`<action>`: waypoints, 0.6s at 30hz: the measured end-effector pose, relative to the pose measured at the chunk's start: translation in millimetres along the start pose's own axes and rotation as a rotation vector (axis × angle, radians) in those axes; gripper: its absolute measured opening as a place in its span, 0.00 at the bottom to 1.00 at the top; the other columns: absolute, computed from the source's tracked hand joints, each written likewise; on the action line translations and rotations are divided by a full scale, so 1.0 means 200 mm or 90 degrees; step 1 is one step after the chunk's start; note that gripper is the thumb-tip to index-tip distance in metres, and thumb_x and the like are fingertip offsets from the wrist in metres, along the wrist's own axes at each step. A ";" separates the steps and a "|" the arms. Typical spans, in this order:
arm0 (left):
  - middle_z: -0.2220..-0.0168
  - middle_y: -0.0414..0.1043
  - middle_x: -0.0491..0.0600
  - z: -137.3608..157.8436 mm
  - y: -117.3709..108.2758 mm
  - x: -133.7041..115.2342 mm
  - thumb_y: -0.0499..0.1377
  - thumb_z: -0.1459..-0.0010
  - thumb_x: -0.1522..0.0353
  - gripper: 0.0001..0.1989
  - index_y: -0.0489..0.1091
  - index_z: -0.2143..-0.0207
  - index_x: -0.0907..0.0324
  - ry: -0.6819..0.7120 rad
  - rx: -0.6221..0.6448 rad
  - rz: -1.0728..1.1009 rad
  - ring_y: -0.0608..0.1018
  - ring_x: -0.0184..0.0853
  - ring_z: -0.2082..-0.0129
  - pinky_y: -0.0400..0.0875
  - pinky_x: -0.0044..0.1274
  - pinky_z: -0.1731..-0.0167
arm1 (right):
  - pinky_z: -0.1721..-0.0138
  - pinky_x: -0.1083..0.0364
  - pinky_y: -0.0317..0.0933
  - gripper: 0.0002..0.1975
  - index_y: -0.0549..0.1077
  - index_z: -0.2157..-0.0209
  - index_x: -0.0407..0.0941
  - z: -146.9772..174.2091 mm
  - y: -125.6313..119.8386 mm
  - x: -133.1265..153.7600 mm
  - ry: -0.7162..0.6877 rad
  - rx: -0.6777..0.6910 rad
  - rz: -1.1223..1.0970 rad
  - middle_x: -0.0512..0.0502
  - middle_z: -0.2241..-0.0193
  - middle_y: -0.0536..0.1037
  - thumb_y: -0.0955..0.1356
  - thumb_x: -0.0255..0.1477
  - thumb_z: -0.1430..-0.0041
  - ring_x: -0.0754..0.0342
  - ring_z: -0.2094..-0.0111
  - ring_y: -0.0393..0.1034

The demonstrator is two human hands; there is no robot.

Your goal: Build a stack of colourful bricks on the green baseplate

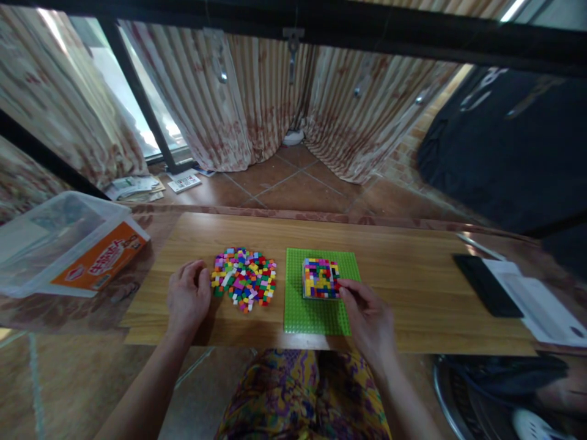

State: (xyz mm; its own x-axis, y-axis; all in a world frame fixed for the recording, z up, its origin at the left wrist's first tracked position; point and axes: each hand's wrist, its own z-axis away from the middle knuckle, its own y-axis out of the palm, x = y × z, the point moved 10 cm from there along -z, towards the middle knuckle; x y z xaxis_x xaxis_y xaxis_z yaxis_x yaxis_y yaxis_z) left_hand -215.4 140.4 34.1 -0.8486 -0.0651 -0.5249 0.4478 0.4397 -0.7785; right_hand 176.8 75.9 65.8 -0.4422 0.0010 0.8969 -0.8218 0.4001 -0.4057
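A green baseplate (pixel 316 318) lies on the wooden table (pixel 413 287), and a square block of many-coloured small bricks (pixel 320 278) stands on it. My right hand (pixel 367 315) rests on the plate, its fingertips pinched against the block's right edge; whether a brick is between them I cannot tell. A loose heap of coloured bricks (pixel 244 275) lies left of the plate. My left hand (pixel 188 296) sits curled at the heap's left edge, fingertips touching the bricks.
A clear plastic box with an orange label (pixel 68 244) stands at the left table end. A black phone (pixel 487 284) and white papers (pixel 536 302) lie at the right. Curtains and a tiled floor are beyond the table.
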 end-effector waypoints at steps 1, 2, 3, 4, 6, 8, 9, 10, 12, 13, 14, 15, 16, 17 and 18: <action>0.56 0.74 0.57 0.00 0.00 0.00 0.48 0.40 0.60 0.17 0.71 0.60 0.60 -0.001 0.001 -0.003 0.73 0.45 0.51 0.67 0.38 0.47 | 0.61 0.52 0.69 0.13 0.79 0.62 0.45 -0.02 0.01 0.02 -0.021 0.004 0.015 0.42 0.61 0.80 0.65 0.36 0.39 0.51 0.61 0.75; 0.55 0.74 0.57 0.00 0.00 0.00 0.49 0.39 0.60 0.17 0.72 0.60 0.60 -0.002 0.001 -0.005 0.73 0.45 0.51 0.67 0.38 0.47 | 0.60 0.52 0.69 0.13 0.79 0.62 0.45 -0.03 0.01 0.04 -0.043 0.010 0.033 0.42 0.61 0.80 0.64 0.35 0.39 0.51 0.61 0.75; 0.55 0.74 0.57 0.00 0.00 0.00 0.49 0.39 0.60 0.17 0.72 0.59 0.60 -0.003 0.001 -0.006 0.73 0.45 0.51 0.67 0.38 0.47 | 0.60 0.52 0.69 0.13 0.79 0.62 0.45 -0.05 0.02 0.06 -0.067 0.015 0.053 0.42 0.61 0.80 0.64 0.34 0.38 0.51 0.60 0.74; 0.55 0.74 0.57 0.00 0.00 0.00 0.49 0.39 0.60 0.17 0.72 0.59 0.60 -0.003 0.001 -0.006 0.73 0.45 0.51 0.67 0.37 0.47 | 0.60 0.52 0.69 0.13 0.79 0.61 0.46 -0.07 0.03 0.09 -0.093 0.024 0.074 0.42 0.61 0.79 0.64 0.33 0.38 0.51 0.60 0.74; 0.54 0.74 0.57 0.01 0.00 0.00 0.49 0.39 0.60 0.17 0.72 0.60 0.60 -0.002 -0.005 -0.005 0.73 0.45 0.51 0.67 0.37 0.46 | 0.59 0.51 0.68 0.13 0.79 0.61 0.46 -0.10 0.06 0.13 -0.142 0.045 0.120 0.42 0.62 0.79 0.63 0.31 0.38 0.51 0.61 0.74; 0.54 0.74 0.57 0.01 0.00 0.00 0.48 0.39 0.60 0.17 0.72 0.60 0.60 0.002 -0.009 -0.004 0.73 0.45 0.51 0.67 0.37 0.46 | 0.58 0.50 0.68 0.14 0.78 0.59 0.47 -0.12 0.09 0.15 -0.186 0.072 0.172 0.43 0.62 0.78 0.62 0.29 0.37 0.51 0.61 0.73; 0.55 0.74 0.57 0.01 0.00 0.00 0.48 0.39 0.60 0.17 0.72 0.60 0.60 0.003 -0.009 -0.004 0.73 0.45 0.51 0.67 0.37 0.46 | 0.57 0.50 0.68 0.14 0.78 0.57 0.47 -0.12 0.11 0.16 -0.204 0.085 0.200 0.43 0.62 0.78 0.61 0.28 0.37 0.51 0.60 0.73; 0.55 0.74 0.57 0.01 0.00 0.00 0.48 0.39 0.59 0.17 0.72 0.60 0.60 0.004 -0.009 -0.004 0.73 0.45 0.51 0.67 0.37 0.46 | 0.56 0.49 0.67 0.15 0.77 0.56 0.47 -0.13 0.14 0.17 -0.221 0.098 0.229 0.43 0.61 0.78 0.61 0.27 0.37 0.50 0.59 0.72; 0.55 0.74 0.57 0.01 0.01 0.00 0.49 0.39 0.59 0.17 0.72 0.61 0.60 0.004 -0.006 -0.004 0.73 0.45 0.51 0.67 0.37 0.47 | 0.54 0.48 0.66 0.16 0.76 0.52 0.47 -0.13 0.18 0.17 -0.254 0.126 0.284 0.42 0.58 0.78 0.61 0.26 0.37 0.48 0.57 0.71; 0.55 0.74 0.57 0.01 0.01 0.00 0.49 0.39 0.59 0.17 0.72 0.61 0.60 0.005 -0.004 -0.003 0.73 0.45 0.51 0.67 0.37 0.47 | 0.53 0.47 0.66 0.17 0.75 0.51 0.46 -0.13 0.20 0.18 -0.270 0.141 0.308 0.41 0.58 0.78 0.61 0.26 0.38 0.48 0.56 0.71; 0.55 0.74 0.57 0.01 0.01 -0.01 0.49 0.39 0.60 0.17 0.72 0.61 0.60 0.005 -0.004 -0.001 0.73 0.45 0.51 0.67 0.37 0.47 | 0.53 0.47 0.66 0.17 0.74 0.50 0.46 -0.13 0.22 0.19 -0.285 0.157 0.328 0.41 0.58 0.78 0.61 0.26 0.38 0.47 0.56 0.71; 0.55 0.74 0.56 0.01 0.01 -0.01 0.49 0.39 0.60 0.16 0.72 0.61 0.59 0.005 -0.005 0.000 0.73 0.45 0.51 0.67 0.37 0.47 | 0.54 0.47 0.65 0.18 0.73 0.49 0.46 -0.12 0.24 0.19 -0.299 0.174 0.347 0.42 0.57 0.78 0.61 0.26 0.38 0.47 0.56 0.71; 0.55 0.74 0.56 0.01 0.00 -0.01 0.49 0.39 0.60 0.16 0.72 0.61 0.59 0.004 -0.006 0.000 0.73 0.45 0.52 0.67 0.37 0.47 | 0.54 0.47 0.65 0.18 0.73 0.48 0.46 -0.12 0.26 0.20 -0.312 0.189 0.363 0.42 0.57 0.78 0.61 0.26 0.38 0.46 0.57 0.70; 0.55 0.74 0.56 0.01 0.00 -0.01 0.49 0.40 0.60 0.16 0.72 0.62 0.59 0.003 -0.007 0.001 0.73 0.44 0.52 0.67 0.37 0.47 | 0.54 0.47 0.65 0.19 0.72 0.48 0.46 -0.12 0.28 0.20 -0.323 0.203 0.377 0.42 0.57 0.78 0.61 0.25 0.38 0.46 0.57 0.70; 0.56 0.74 0.56 0.01 0.00 -0.01 0.49 0.40 0.60 0.16 0.72 0.62 0.59 0.003 -0.008 0.001 0.73 0.44 0.52 0.67 0.37 0.47 | 0.54 0.47 0.65 0.19 0.72 0.47 0.46 -0.12 0.29 0.21 -0.333 0.217 0.390 0.42 0.57 0.78 0.61 0.25 0.38 0.46 0.57 0.70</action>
State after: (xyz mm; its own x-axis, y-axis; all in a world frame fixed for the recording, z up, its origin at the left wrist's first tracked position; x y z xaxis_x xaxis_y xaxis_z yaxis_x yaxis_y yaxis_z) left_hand -212.6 138.2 34.3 -0.8489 -0.0601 -0.5252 0.4463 0.4509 -0.7730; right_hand 119.5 121.8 83.8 -0.8806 -0.3281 0.3419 -0.4115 0.1716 -0.8951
